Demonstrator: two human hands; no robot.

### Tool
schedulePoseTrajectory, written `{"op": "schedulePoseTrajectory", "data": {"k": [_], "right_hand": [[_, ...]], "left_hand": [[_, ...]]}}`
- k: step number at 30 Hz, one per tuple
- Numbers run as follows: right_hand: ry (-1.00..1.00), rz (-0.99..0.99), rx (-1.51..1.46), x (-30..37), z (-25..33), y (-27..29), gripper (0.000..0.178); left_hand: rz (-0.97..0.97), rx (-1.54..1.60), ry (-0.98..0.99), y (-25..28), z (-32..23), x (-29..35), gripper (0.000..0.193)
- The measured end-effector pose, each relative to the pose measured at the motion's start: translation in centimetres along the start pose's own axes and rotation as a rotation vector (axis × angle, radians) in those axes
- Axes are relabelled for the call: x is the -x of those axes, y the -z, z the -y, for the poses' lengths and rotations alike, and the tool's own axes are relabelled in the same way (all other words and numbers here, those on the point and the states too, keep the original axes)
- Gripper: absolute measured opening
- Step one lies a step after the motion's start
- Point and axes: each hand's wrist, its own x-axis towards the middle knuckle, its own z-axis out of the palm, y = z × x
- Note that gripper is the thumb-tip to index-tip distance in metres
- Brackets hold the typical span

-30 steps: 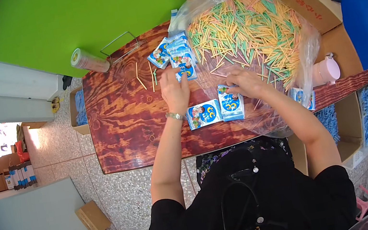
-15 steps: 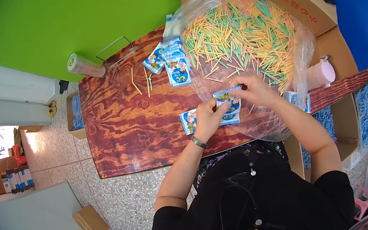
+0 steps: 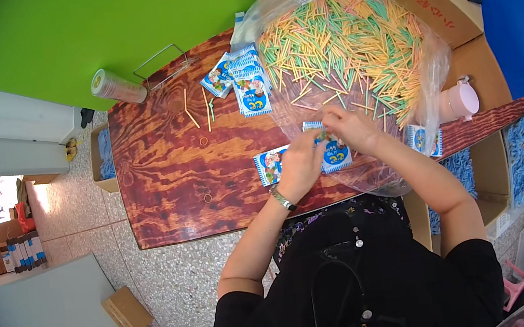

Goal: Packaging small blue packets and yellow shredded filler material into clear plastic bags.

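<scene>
- Desk (image 3: 161, 180): reddish wood-grain top, the landmark for all that follows; it carries every item within arm's reach of the seated person.
- Clear plastic bag (image 3: 362, 56): spread open on the desk's far right part, so its heap of green, yellow and pink sticks lies exposed for picking.
- Stack of blue-and-white packets (image 3: 247, 83): fanned at the desk's far edge, just left of the bag, set apart from the work at the near edge.
- Left hand (image 3: 301, 164): at the desk's near edge, its grip closed on a small blue-and-white packet (image 3: 335, 154), apparently steadying it.
- Right hand (image 3: 352, 129): just beside the left, fingers pinched at the same packet's top; whether they hold sticks cannot be told.
- Loose sticks (image 3: 197, 108): a few strays on the desk's far middle.
</scene>
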Motion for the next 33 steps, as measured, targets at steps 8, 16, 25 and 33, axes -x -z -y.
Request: {"op": "schedulePoseTrajectory", "data": {"k": [8,16,25,33], "right_hand": [[-0.061,0.016,-0.225,0.0,-1.8,2.7,0.020],[-0.149,0.270,0.027,1.2,-3.1,0.4,0.055],[-0.059,0.269,-0.069,3.6,-2.6,-1.3,0.058],[0.054,0.058,-0.004,4.5,-0.7,-0.8,0.057]], "left_hand": [[0.190,0.052,0.134,-0.2,0.4,-0.3,0.042],[0.262,-0.074,0.016,-0.5,0.2,-0.3,0.047],[0.305,-0.199,-0.068,-1.1,-0.9,0.6,0.043],[0.325,-0.314,-0.117,-1.4,-0.7,0.6,0.046]]}}
